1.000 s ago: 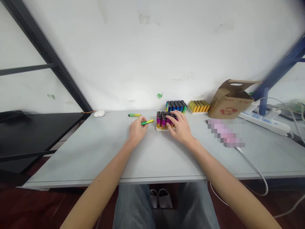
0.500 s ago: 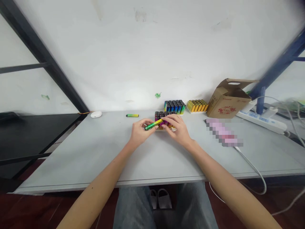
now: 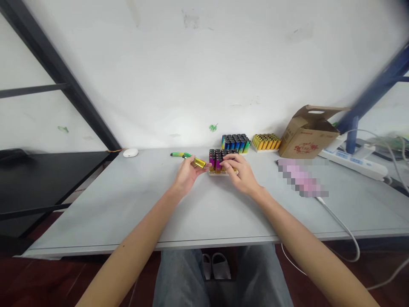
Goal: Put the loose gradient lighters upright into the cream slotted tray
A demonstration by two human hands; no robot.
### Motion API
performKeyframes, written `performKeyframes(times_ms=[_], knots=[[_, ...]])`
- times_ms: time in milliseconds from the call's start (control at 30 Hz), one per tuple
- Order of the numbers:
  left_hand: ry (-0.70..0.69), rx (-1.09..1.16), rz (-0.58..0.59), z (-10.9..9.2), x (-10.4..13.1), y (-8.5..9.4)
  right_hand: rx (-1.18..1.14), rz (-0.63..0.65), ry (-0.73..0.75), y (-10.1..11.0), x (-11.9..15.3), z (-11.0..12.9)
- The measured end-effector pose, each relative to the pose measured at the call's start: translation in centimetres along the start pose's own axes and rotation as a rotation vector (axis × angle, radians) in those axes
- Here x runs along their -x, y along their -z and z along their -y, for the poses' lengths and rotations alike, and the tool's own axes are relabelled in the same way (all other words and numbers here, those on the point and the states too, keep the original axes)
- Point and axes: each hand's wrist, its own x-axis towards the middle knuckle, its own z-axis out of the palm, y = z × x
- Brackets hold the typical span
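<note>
A green and yellow lighter-like stick [image 3: 195,161] is held in my left hand [image 3: 186,177], its yellow end pointing right. Another green-yellow stick [image 3: 176,154] lies on the table just behind that hand. My right hand [image 3: 241,174] is at the front right of a tray of purple and gold cylinders with black tops [image 3: 218,164], its fingers bent over them and partly hiding them. Whether those fingers grip a cylinder is too small to tell. Farther back stand a group of blue-green cylinders [image 3: 236,143] and a group of yellow ones [image 3: 266,142].
An open cardboard box [image 3: 306,136] stands at the back right beside a white power strip [image 3: 354,164]. A pixelated pink object [image 3: 300,178] with a white cable lies on the right. A white case [image 3: 131,152] sits at the back left of the grey table [image 3: 128,213].
The stick has turned in my left hand, its yellow end now towards the lower right. My right hand has come off it and sits over the purple cylinders. The view has shifted slightly.
</note>
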Motion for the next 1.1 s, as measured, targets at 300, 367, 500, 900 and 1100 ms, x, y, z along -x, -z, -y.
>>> performKeyframes(times_ms=[300,367,500,900,1100], knots=[[0.199,0.184,0.049,-0.2,0.2,0.1,-0.514,0.015,-0.279,0.1,-0.6,0.5],[0.201,0.200,0.086,-0.3,0.3,0.1,-0.694,0.022,-0.368,0.3,-1.0,0.8],[0.222,0.176,0.162,-0.5,0.4,0.3,-0.951,-0.030,-0.474,1.0,-1.6,1.2],[0.176,0.069,0.311,0.8,0.5,0.4,-0.994,0.103,-0.551,0.8,-1.4,-0.5],[0.220,0.016,0.376,0.8,0.5,0.2,-1.014,0.083,-0.565,0.8,-1.4,-0.8]])
